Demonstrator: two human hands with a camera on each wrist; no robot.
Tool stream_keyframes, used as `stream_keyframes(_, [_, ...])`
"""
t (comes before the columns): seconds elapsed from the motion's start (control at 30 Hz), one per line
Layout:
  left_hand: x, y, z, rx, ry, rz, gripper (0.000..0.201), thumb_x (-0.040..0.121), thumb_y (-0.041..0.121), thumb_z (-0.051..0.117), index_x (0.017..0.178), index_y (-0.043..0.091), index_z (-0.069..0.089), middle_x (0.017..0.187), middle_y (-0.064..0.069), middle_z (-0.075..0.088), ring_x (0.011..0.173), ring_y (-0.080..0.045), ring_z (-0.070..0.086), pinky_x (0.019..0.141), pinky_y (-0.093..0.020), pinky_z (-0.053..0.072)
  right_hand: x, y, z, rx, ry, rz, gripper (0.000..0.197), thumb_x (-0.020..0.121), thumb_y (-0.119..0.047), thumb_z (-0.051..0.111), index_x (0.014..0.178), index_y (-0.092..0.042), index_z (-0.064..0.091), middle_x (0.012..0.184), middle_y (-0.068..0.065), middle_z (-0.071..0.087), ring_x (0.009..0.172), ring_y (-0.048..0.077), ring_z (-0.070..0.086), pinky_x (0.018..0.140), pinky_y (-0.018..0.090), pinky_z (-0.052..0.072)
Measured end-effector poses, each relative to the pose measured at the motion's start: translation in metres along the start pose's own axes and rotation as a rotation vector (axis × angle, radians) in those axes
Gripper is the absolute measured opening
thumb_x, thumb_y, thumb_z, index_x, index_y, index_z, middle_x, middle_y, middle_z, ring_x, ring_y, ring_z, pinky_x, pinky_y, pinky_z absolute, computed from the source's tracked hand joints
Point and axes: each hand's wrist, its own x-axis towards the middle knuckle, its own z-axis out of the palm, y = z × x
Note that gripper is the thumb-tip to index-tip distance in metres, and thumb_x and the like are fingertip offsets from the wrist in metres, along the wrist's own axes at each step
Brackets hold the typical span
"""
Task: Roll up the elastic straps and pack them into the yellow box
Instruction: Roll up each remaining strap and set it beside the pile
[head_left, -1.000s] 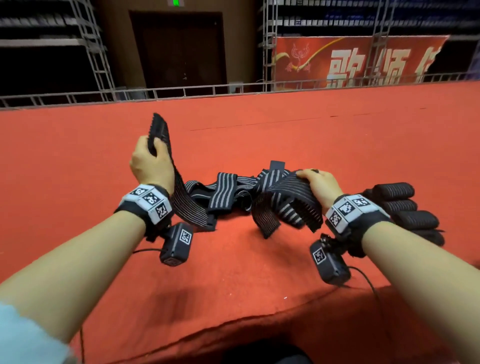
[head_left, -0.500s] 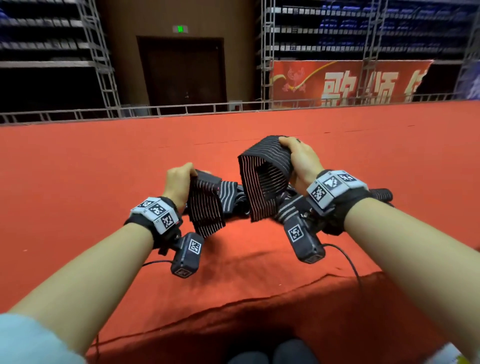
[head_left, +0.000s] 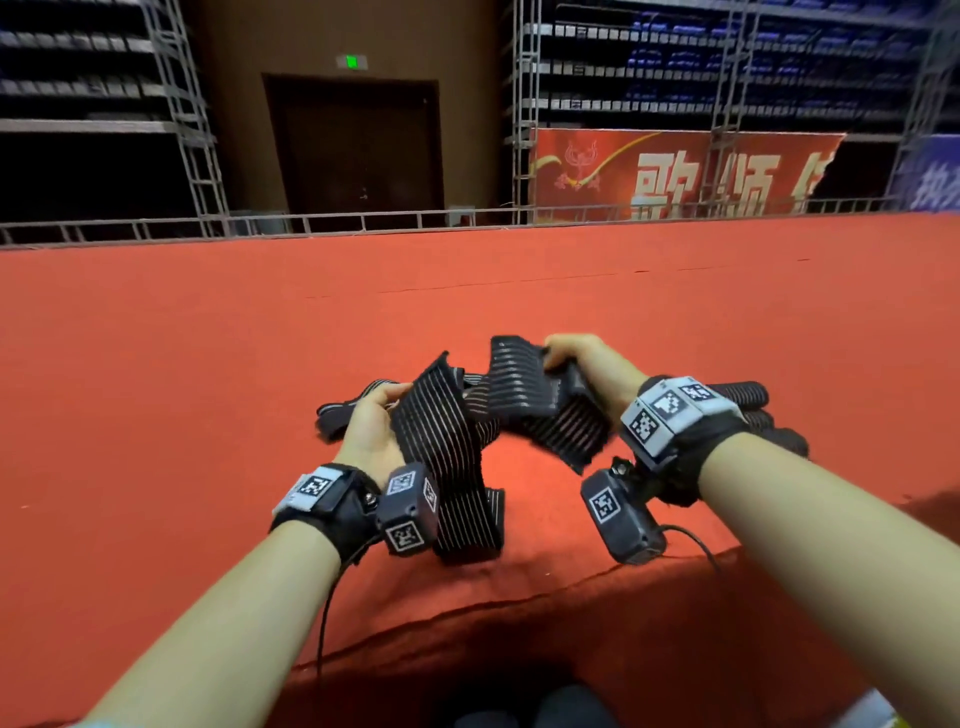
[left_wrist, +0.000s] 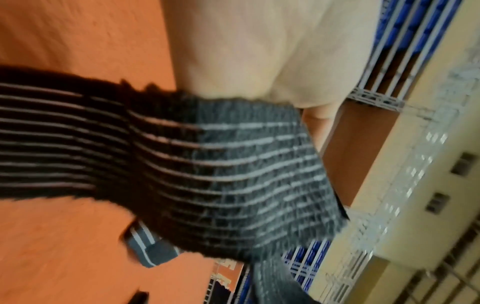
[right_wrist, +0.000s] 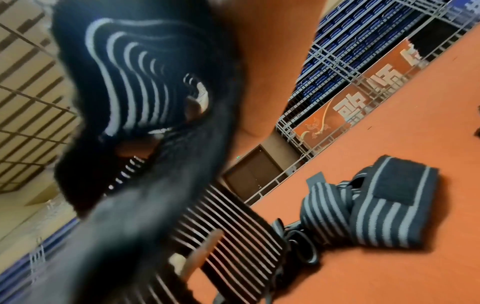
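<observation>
A long black elastic strap (head_left: 441, 441) with thin pale stripes stretches between both hands above the red carpet. My left hand (head_left: 371, 434) holds it with the palm turned up, and the strap's free length hangs down to the carpet beside that wrist. My right hand (head_left: 587, 364) grips a folded part higher up, to the right. In the left wrist view the strap (left_wrist: 233, 174) crosses under the palm. The right wrist view shows the strap (right_wrist: 145, 82) blurred, close to the lens. The yellow box is not in view.
Several rolled straps (head_left: 740, 395) lie behind my right wrist. More loose striped straps (right_wrist: 369, 205) lie in a heap on the carpet past my left hand. The carpeted platform's front edge (head_left: 519, 608) runs just below my wrists. A metal railing (head_left: 363, 223) bounds the far side.
My left hand has come down and turned palm up, nearer to me. My right hand rose with a fold of the strap, then dropped a little. The strap's tail now hangs to the carpet.
</observation>
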Motion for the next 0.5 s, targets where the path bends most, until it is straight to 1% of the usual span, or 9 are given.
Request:
stream_keyframes(0.07, [0.003,-0.005,0.010,0.039,0.055,0.056,0.015,0.082,0.019,0.049,0.078,0.008,0.059,0.082,-0.008,0.065,0.070,-0.025,0.065,0.073,-0.035,0.053,0.005,0.011,-0.009,-0.241,0.051,-0.051,0.013,0.055,0.001,0.051,0.056,-0.012,0.049,0.058,0.002,0.049,0.063,0.021,0.045,0.060,0.031,0.038])
stream_keyframes(0.13, [0.003,-0.009,0.023,0.092,0.076,0.126,0.028,0.087,0.020,0.043,0.067,0.010,0.060,0.070,-0.006,0.063,0.059,-0.023,0.063,0.069,-0.034,0.050,0.007,0.026,-0.017,-0.451,0.065,0.034,0.025,0.056,0.006,0.050,0.060,-0.016,0.058,0.064,0.004,0.055,0.066,0.021,0.050,0.061,0.030,0.040])
stream_keyframes(0.2, [0.006,-0.014,0.030,0.166,0.069,0.159,0.030,0.087,0.021,0.043,0.064,0.011,0.059,0.065,-0.004,0.060,0.054,-0.020,0.060,0.063,-0.030,0.048,0.005,0.035,-0.019,-0.413,0.010,0.157,0.030,0.062,0.002,0.052,0.077,-0.019,0.066,0.070,0.001,0.059,0.064,0.017,0.049,0.057,0.025,0.041])
stream_keyframes(0.27, [0.007,-0.018,0.033,0.253,0.050,0.148,0.024,0.085,0.022,0.043,0.081,0.007,0.061,0.072,-0.006,0.058,0.056,-0.019,0.057,0.058,-0.027,0.047,0.007,0.038,-0.019,-0.251,0.000,0.214,0.016,0.075,-0.018,0.056,0.089,-0.022,0.063,0.071,0.000,0.056,0.061,0.013,0.043,0.056,0.025,0.037])
stream_keyframes(0.3, [0.006,-0.020,0.036,0.301,0.023,0.134,0.029,0.084,0.022,0.043,0.093,0.003,0.063,0.080,-0.010,0.060,0.060,-0.020,0.058,0.059,-0.026,0.048,0.007,0.036,-0.018,-0.198,-0.009,0.206,0.017,0.080,-0.038,0.058,0.090,-0.024,0.057,0.073,0.004,0.052,0.061,0.013,0.041,0.057,0.027,0.033])
stream_keyframes(0.37, [0.006,-0.025,0.038,0.395,-0.008,0.105,0.049,0.080,0.024,0.044,0.112,-0.008,0.063,0.105,-0.022,0.064,0.080,-0.029,0.061,0.075,-0.033,0.051,0.016,0.034,-0.017,-0.145,-0.033,0.191,0.058,0.067,-0.073,0.064,0.097,-0.025,0.049,0.082,0.012,0.043,0.061,0.014,0.037,0.059,0.030,0.030])
stream_keyframes(0.4, [0.005,-0.027,0.038,0.440,-0.031,0.096,0.056,0.077,0.025,0.045,0.116,-0.011,0.061,0.117,-0.027,0.062,0.091,-0.033,0.060,0.086,-0.038,0.049,0.017,0.031,-0.014,-0.146,-0.008,0.166,0.065,0.065,-0.076,0.066,0.099,-0.023,0.052,0.085,0.010,0.047,0.060,0.013,0.039,0.058,0.028,0.032])
stream_keyframes(0.43, [0.002,-0.029,0.040,0.489,-0.044,0.092,0.061,0.074,0.026,0.046,0.118,-0.014,0.059,0.120,-0.030,0.061,0.098,-0.036,0.058,0.093,-0.042,0.046,0.018,0.030,-0.011,-0.147,0.046,0.136,0.060,0.072,-0.069,0.067,0.103,-0.018,0.059,0.088,0.008,0.055,0.057,0.012,0.045,0.056,0.027,0.036])
stream_keyframes(0.5, [0.001,-0.030,0.040,0.539,-0.049,0.092,0.069,0.066,0.026,0.051,0.118,-0.019,0.055,0.117,-0.032,0.062,0.099,-0.037,0.058,0.095,-0.043,0.045,0.021,0.033,-0.009,-0.115,0.131,0.067,0.044,0.088,-0.041,0.066,0.113,-0.005,0.064,0.092,0.007,0.066,0.060,0.013,0.059,0.056,0.029,0.049])
